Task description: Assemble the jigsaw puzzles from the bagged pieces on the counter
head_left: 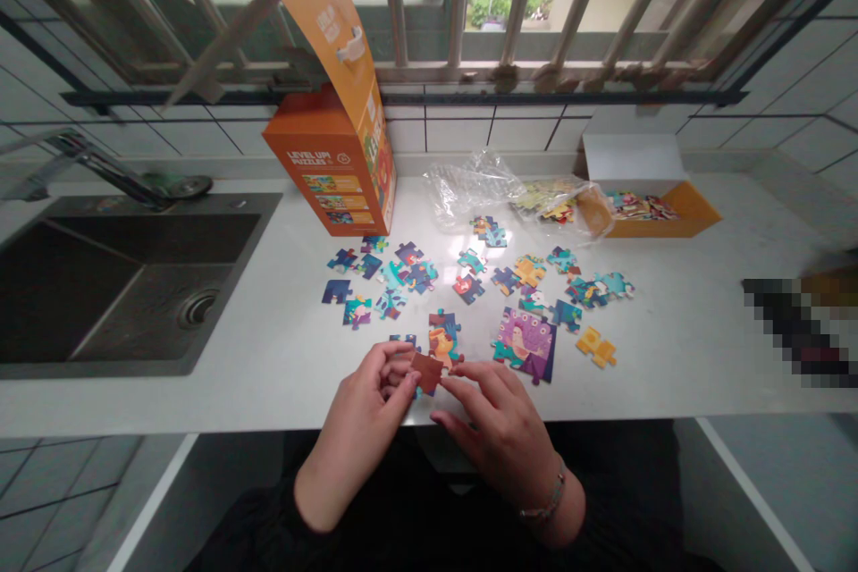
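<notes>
Brown puzzle piece (426, 373): sits up off the desk (697, 322), close to the middle of its near edge; shows a plain face. Left hand (368, 398): pinches it between thumb and curled fingers, nearly closed. Right hand (502, 416): half open, thumb well apart from forefinger; reaches to the right side of the piece, contact too fine to tell. Wears a bracelet (555, 492) at the wrist.

Dog section (443, 338): lies just beyond the hands, partly covered. Purple bird section (526, 342): lies to its right, partly joined. Yellow pieces (596, 346): farther right, toward the near edge. Loose pieces (392, 302): spread across mid-desk in small clusters.

Orange box (328, 170): stands left of middle by the far edge, flap raised. Clear plastic bag (473, 188): lies crumpled along the far edge. Open tray box (690, 213): holds more pieces, toward the far right corner. Sink (234, 286): sunk into the left end.
</notes>
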### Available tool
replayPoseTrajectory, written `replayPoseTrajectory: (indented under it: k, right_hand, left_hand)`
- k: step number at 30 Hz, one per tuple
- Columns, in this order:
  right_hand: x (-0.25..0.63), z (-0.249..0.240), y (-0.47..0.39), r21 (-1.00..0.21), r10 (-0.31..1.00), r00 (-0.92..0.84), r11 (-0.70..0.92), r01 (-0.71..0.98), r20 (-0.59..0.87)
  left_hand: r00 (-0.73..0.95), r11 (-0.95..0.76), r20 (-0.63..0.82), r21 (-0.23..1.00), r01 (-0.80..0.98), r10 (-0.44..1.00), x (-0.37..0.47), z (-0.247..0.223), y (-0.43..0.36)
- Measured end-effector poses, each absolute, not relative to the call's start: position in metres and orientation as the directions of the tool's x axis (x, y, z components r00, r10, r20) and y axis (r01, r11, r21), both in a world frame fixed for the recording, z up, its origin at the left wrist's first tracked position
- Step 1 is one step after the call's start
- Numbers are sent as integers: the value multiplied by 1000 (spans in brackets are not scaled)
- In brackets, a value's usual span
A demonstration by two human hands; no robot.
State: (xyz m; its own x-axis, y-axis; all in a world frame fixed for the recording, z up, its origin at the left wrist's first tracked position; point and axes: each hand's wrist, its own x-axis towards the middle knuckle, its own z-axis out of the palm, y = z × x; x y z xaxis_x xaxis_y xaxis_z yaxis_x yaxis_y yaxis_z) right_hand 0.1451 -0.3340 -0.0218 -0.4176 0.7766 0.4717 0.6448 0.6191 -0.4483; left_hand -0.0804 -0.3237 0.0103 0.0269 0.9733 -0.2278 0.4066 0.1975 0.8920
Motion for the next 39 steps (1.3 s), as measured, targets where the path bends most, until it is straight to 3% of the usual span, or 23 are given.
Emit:
replayPoseTrajectory:
  k: [7,13,19,26,33,39]
  right_hand:
    - [151,-32,-324,-337,780,-513,621,708,358]
    - [154,-33,-330,-340,781,-519,621,706,348]
    - [169,-30,-332,-356,724,-575,689,631,381]
    - [185,-24,-326,-377,663,-619,749,545,421]
    - [185,-26,-324,-416,663,-606,748,518,439]
    - [186,-33,-325,-433,671,-610,740,515,421]
  left_hand:
    - [193,40,-204,781,623,960,-122,26,-315]
    - [282,-134,-60,772,622,958,-116,5,-319]
    - [255,-224,71,729,647,964,-102,-5,-316]
    - [242,-259,119,658,707,963,-101,-1,-317]
    - [410,-416,172,651,635,896,-105,-2,-328]
    - [443,-455,182,606,653,878,-101,-7,-331]
